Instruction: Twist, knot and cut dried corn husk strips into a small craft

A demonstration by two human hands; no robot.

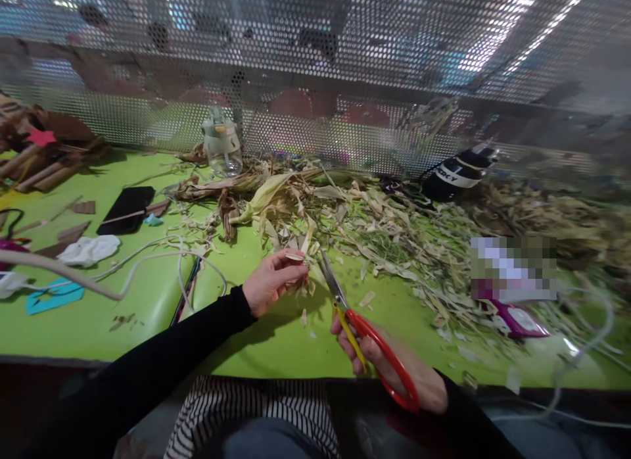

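Between the fingertips of my left hand (277, 280) is a pale strip of dried husk (308, 239), its end pointing up and away from me. My right hand (379, 354) is wrapped round the handles of a pair of scissors (362, 324) with red and yellow grips. Their metal blades point up and to the left, just right of the husk piece, and look nearly together. Beyond my left hand lies a larger yellow-green corn husk (263, 199) among dry leaves. Small cut scraps (304, 317) lie on the green table below my hands.
A heap of husk shreds (384, 229) spreads over the table (276, 354). At its back stand a clear bottle (221, 146) and a tilted black bottle (458, 173). A phone (127, 210), white cables (118, 293) and a crumpled tissue (89, 250) lie left. A perforated metal screen (296, 71) rises behind.
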